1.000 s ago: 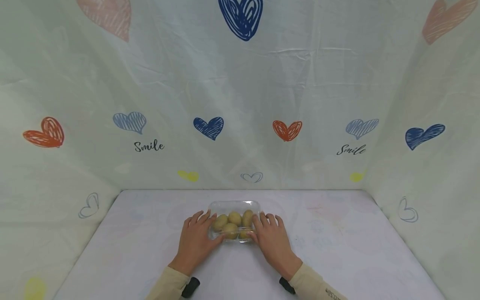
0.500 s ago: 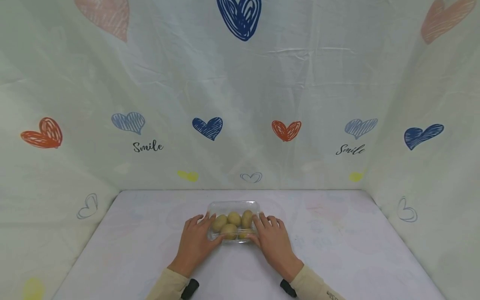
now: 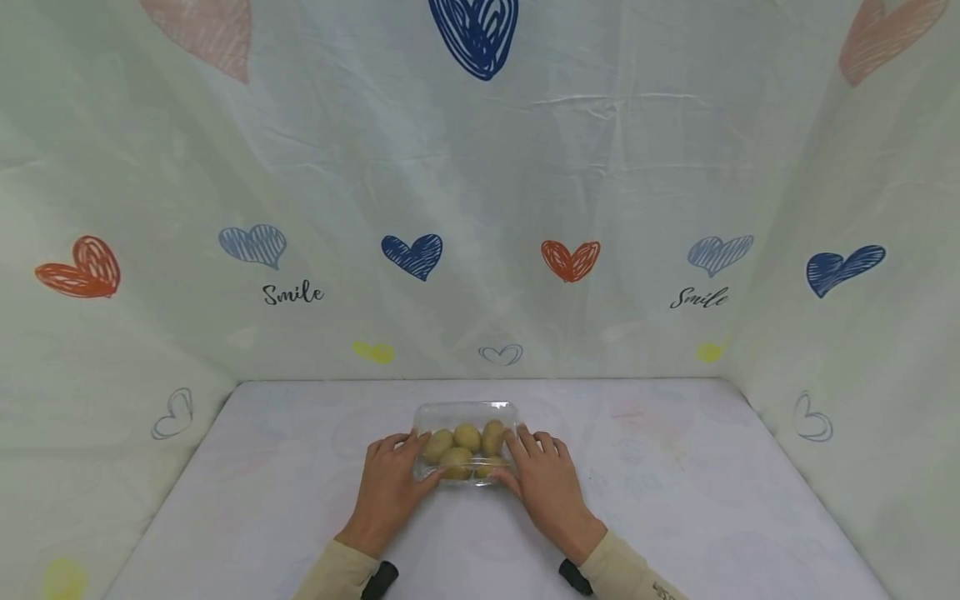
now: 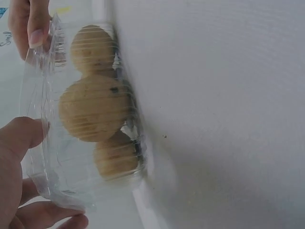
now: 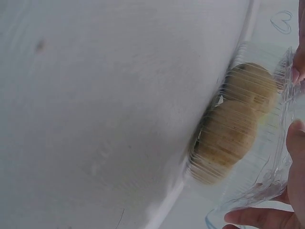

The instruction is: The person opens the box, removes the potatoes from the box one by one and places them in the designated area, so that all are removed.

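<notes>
A clear plastic box [image 3: 465, 411] with several potatoes [image 3: 467, 437] inside stands on the table, in the middle of the head view. My left hand [image 3: 388, 490] grips its left end, thumb on the front rim and fingers around the side. At the opposite end my right hand [image 3: 551, 493] holds the box the same way, its thumb along the front. In the left wrist view the potatoes [image 4: 95, 107] show through the box's ribbed wall, below the left thumb. The right wrist view shows the potatoes [image 5: 228, 131] beside the right thumb and fingers.
A pale table [image 3: 645, 533] spreads around the box to both sides and in front. Behind it and at the sides hangs a whitish curtain [image 3: 480, 192] printed with hearts and the word Smile. Dark wrist bands [image 3: 379, 580] sit under the beige sleeves [image 3: 336, 572].
Both hands stay on the box at its two ends. The right thumb has slid slightly inward along the front rim. The head view has drifted a little.
</notes>
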Demonstrator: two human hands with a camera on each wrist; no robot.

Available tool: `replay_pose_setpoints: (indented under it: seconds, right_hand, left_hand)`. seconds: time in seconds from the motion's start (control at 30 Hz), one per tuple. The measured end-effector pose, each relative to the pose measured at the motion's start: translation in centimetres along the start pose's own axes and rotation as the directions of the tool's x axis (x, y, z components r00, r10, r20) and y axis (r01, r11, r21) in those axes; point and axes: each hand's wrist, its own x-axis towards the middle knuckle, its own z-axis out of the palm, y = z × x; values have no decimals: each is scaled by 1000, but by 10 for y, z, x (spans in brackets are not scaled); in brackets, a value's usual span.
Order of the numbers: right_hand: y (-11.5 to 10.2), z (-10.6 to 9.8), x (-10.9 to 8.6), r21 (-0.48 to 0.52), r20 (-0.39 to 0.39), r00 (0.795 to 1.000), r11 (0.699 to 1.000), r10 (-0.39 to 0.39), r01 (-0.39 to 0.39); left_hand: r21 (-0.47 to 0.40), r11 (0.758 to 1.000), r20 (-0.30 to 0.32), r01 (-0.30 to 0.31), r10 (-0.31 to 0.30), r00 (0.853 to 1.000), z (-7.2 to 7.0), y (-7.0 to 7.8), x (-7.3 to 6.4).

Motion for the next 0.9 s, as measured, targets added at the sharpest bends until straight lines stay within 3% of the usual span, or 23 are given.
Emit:
replay_pose_setpoints:
  seconds: [0.1,0.2,0.37,0.67,0.9]
  right_hand:
    - [0,0,0,-5,5,1000,1000,2,-2]
    - [0,0,1,-12,14,1000,1000,8,-8]
    - [1,-2,0,0,25,1000,1000,15,-15]
    - [1,-4,1,30,57,998,999,39,-40]
    - [2,-5,4,90,57,996,993,66,-71]
  left_hand:
    - [-23,1000,-30,-6,6,1000,1,-2,-1]
    - [-60,998,-52,28,-31,998,1,-4,-2]
    - [-145,984,-34,100,-106,994,-2,-7,-3]
    - [-181,976,-42,119,-128,991,0,-7,-3]
    - [-258,941,49,218,-213,976,-4,-4,-1]
